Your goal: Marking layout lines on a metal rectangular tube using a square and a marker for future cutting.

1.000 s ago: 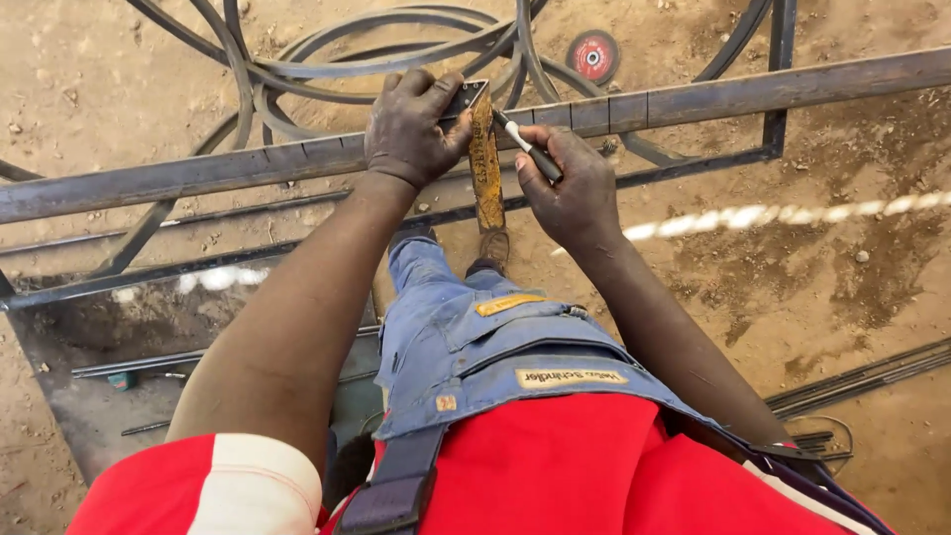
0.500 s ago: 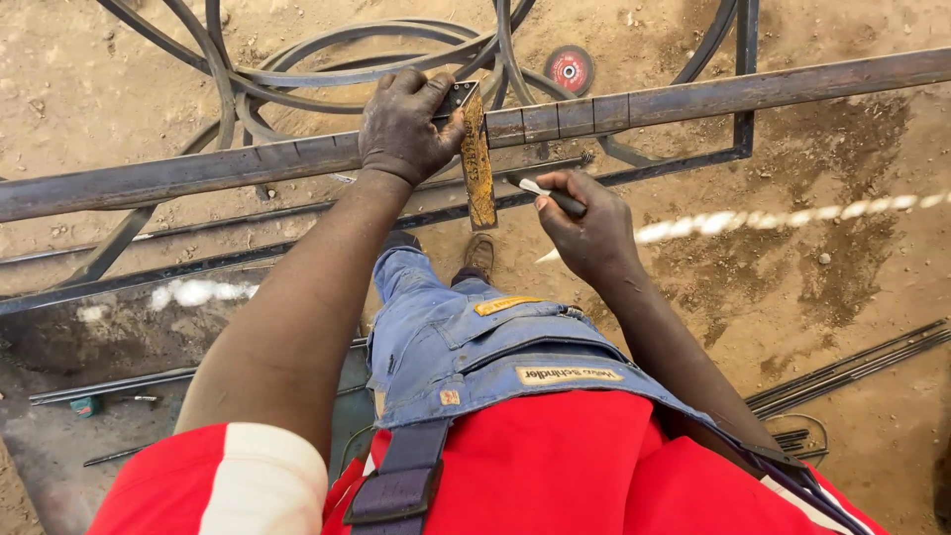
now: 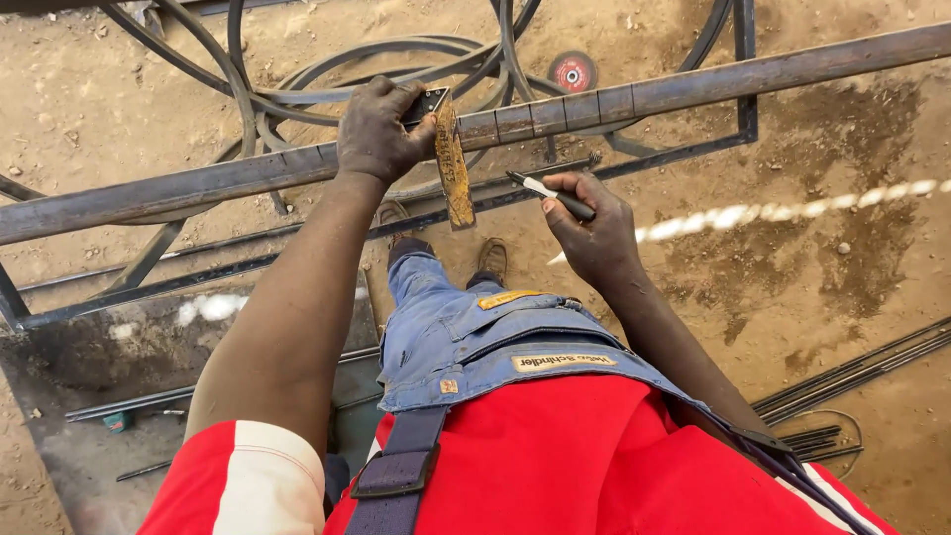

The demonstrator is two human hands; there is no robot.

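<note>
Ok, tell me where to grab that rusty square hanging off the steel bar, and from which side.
Grip the rusty try square at its dark stock on top of the steel bar, where the left hand already presses it. Come from above and the near side: the blade hangs down over the bar's front face, thin and flat, so a blade grip would probably twist it.

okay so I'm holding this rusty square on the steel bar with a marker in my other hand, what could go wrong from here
The rusty square is pinned to the steel bar only by your left hand, and its blade hangs free below; a small slip could skew your line.

Your right hand holds the marker away from the bar, so reaching in might nudge the square.

Hoses and rods lie on the dirt near your feet and could trip you.
</note>
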